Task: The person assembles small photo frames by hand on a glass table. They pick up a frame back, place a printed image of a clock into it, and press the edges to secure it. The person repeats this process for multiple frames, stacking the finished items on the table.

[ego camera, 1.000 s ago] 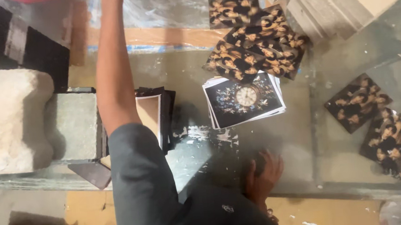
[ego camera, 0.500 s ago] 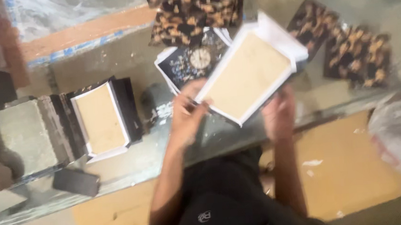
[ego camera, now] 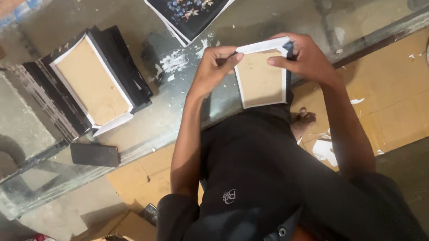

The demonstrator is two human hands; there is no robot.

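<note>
A small board with a tan face and white paper folded over its edges is held in front of my body, over the front edge of a glass table. My left hand pinches its top left corner. My right hand grips the top right corner, where a black strip shows under the fingers. Both hands are shut on the board.
A stack of similar black-edged boards lies on the glass to the left, tan side up. Dark floral prints with a clock face sit at the top. A dark phone rests near the front edge. Cardboard sheets cover the floor.
The board was larger in view and tilted half a second ago; now it is upright and closer to my body. One second ago my left arm reached far up and no board was held.
</note>
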